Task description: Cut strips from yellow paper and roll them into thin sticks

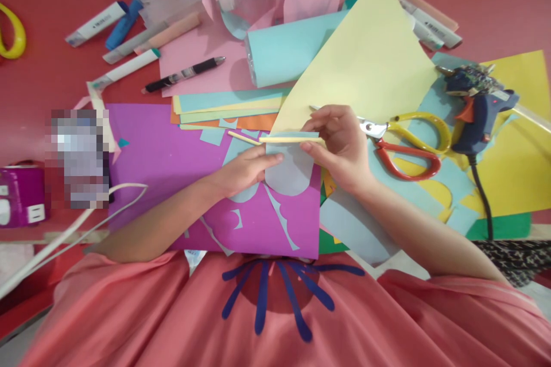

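Note:
Between my hands is a pale blue paper cutout (289, 171) with a rounded lower edge. A thin pale yellow strip (286, 140) runs along its straight top edge. My left hand (247, 171) pinches the cutout's left side, thumb on its face. At the right end of the yellow strip, my right hand (338, 146) holds it between thumb and fingers. Another short yellow strip (243, 137) shows just above my left hand. Below lies a purple sheet (148, 149) with blue paper scraps (279, 218); part of another light blue piece is hidden under my left hand.
Scissors (408, 140) with yellow and red handles lie right of my right hand. Farther right rests a blue glue gun (484, 100) with a black cord. A black pen (185, 74), several markers (97, 23) and a blue paper-wrapped bottle (297, 46) lie beyond. A phone (84, 160) is left.

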Demonstrator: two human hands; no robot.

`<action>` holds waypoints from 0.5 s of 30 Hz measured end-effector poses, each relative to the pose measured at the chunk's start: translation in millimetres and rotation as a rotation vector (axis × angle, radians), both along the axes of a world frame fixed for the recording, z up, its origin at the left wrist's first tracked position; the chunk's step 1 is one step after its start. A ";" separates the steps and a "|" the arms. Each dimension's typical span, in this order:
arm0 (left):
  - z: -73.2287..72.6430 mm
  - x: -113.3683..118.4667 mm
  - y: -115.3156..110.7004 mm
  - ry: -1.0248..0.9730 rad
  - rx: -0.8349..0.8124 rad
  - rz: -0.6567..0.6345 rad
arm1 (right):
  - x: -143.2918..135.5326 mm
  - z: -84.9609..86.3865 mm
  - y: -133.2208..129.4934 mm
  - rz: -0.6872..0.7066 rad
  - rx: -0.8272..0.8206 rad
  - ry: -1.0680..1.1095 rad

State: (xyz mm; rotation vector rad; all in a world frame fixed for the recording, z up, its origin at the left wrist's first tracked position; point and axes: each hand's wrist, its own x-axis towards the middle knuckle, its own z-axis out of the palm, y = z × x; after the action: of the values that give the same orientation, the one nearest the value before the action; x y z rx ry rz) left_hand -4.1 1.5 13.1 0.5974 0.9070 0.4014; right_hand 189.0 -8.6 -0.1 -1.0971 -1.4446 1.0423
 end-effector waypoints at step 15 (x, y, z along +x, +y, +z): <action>2.3 0.4 1.6 -0.005 0.141 -0.089 | -0.2 5.6 -0.1 0.055 -0.138 0.068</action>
State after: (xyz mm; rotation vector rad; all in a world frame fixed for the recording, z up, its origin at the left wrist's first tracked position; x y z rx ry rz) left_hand -3.7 3.1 15.4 0.7632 0.8484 0.3884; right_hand 188.8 -8.7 5.4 -1.1135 -1.3715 1.2217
